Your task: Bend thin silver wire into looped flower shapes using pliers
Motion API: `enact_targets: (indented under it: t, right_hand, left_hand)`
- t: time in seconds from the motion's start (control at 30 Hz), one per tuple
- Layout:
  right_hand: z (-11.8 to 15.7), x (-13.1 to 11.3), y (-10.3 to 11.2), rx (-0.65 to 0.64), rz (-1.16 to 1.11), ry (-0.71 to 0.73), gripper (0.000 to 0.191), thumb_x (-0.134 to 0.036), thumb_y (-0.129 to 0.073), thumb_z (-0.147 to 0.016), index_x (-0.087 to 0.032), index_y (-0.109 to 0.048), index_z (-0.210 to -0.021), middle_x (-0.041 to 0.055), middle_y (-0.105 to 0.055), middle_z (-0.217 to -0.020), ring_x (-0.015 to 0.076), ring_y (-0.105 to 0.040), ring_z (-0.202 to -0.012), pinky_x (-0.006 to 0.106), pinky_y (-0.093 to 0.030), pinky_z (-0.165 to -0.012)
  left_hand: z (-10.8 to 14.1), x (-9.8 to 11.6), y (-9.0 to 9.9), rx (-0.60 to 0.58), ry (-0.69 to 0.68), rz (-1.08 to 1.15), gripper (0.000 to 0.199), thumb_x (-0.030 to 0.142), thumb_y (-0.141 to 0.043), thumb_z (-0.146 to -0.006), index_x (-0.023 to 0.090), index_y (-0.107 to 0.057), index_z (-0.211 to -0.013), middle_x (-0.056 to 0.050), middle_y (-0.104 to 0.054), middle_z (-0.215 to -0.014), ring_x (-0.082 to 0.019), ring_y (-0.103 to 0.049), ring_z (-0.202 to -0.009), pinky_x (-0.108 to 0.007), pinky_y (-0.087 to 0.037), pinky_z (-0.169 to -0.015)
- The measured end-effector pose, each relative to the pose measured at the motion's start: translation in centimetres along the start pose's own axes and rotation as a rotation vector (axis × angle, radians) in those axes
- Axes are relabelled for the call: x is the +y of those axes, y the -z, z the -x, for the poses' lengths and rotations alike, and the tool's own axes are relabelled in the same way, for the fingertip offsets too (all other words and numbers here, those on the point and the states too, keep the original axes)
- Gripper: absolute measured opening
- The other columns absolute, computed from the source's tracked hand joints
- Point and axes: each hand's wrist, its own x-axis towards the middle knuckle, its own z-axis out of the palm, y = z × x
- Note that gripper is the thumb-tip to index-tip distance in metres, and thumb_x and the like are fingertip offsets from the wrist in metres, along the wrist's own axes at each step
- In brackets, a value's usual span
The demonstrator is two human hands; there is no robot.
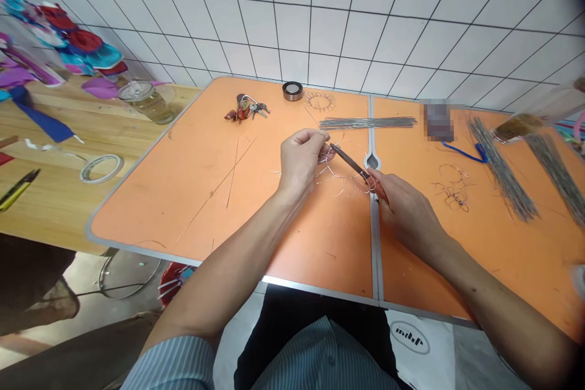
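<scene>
Over the orange table [329,237], my left hand [300,161] is closed, its fingertips pinching a thin wire ring [337,175] with many short ends sticking out. My right hand [408,204] is wrapped round the handles of dark pliers [350,162]. The jaws of the pliers point left and reach the wire beside my left fingertips. Whether they grip the wire is too small to tell. Behind my hands lies a bundle of straight wires [365,123].
A tape roll [292,91], keys [258,108] and another wire ring [320,102] lie at the back. On the right are tangled wires [452,189] and wire bundles [505,173]. A wooden table [137,195] on the left holds a jar [146,102]. A person's leg [82,347] shows lower left.
</scene>
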Motion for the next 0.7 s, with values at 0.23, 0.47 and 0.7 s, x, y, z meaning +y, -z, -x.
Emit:
enact_targets:
  t: [0.23,0.47,0.7]
  right_hand:
    - [-0.18,-0.42,0.42,-0.042,-0.028,-0.024,0.034,-0.03,-0.043,-0.115,-0.021,-0.068,-0.137,0.0135,-0.079,-0.113,0.0324,-0.075,-0.102,0.041,-0.052,-0.077]
    - [-0.31,-0.45,0.61,-0.082,-0.073,-0.056,0.026,-0.035,-0.042,-0.117,-0.025,-0.063,-0.106,0.0086,-0.075,-0.104,0.0259,-0.068,-0.086,0.037,-0.046,-0.072]
    - [-0.32,-0.3,0.57,-0.057,-0.127,0.018,0.024,-0.029,-0.042,-0.115,-0.025,-0.065,-0.11,0.0108,-0.077,-0.104,0.0266,-0.071,-0.09,0.036,-0.047,-0.073]
  left_hand:
    - [0.07,0.05,-0.1,-0.001,0.004,-0.001,0.012,0.02,-0.074,-0.079,0.017,-0.071,-0.068,0.002,-0.062,-0.058,-0.011,-0.064,-0.054,-0.026,-0.063,-0.064]
    - [0.1,-0.07,0.03,-0.007,-0.002,-0.017,0.01,0.02,-0.074,-0.079,0.017,-0.072,-0.07,0.002,-0.062,-0.059,-0.011,-0.065,-0.057,-0.025,-0.061,-0.064]
    - [0.11,-0.03,0.1,-0.013,-0.016,-0.04,0.012,0.02,-0.077,-0.081,0.018,-0.072,-0.071,0.002,-0.063,-0.062,-0.01,-0.065,-0.057,-0.024,-0.061,-0.064]
